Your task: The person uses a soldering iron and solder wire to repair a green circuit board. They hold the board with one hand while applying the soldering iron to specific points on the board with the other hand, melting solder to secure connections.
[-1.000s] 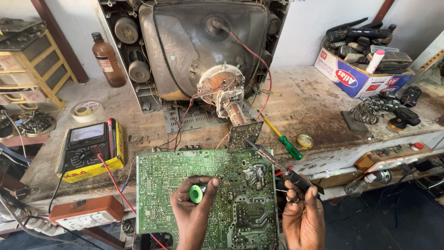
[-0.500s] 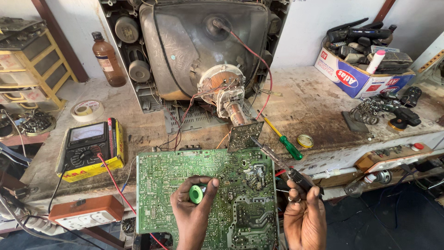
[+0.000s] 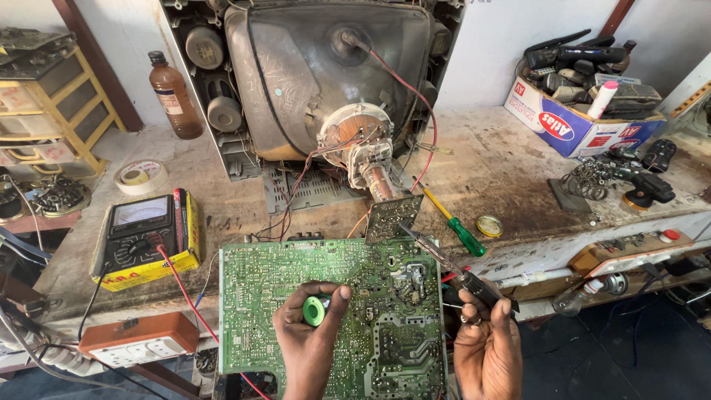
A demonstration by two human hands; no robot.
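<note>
Left hand [image 3: 307, 348] has its grip closed around a small green spool [image 3: 314, 310] over the green circuit board [image 3: 259, 311] at the surface's [image 3: 511, 170] near edge; right hand [image 3: 485, 348] grips a soldering iron [image 3: 444, 263], tip toward the board's top corner

Your workbench [image 3: 518, 159] is stained and worn, and carries an opened tube television [image 3: 326, 74] at the back with a brown bottle [image 3: 172, 95] beside it. Nearer you lie a tape roll [image 3: 141, 176], a multimeter [image 3: 144, 233], a green-handled screwdriver [image 3: 453, 224] and a cardboard box [image 3: 578, 122] of remotes.
</note>
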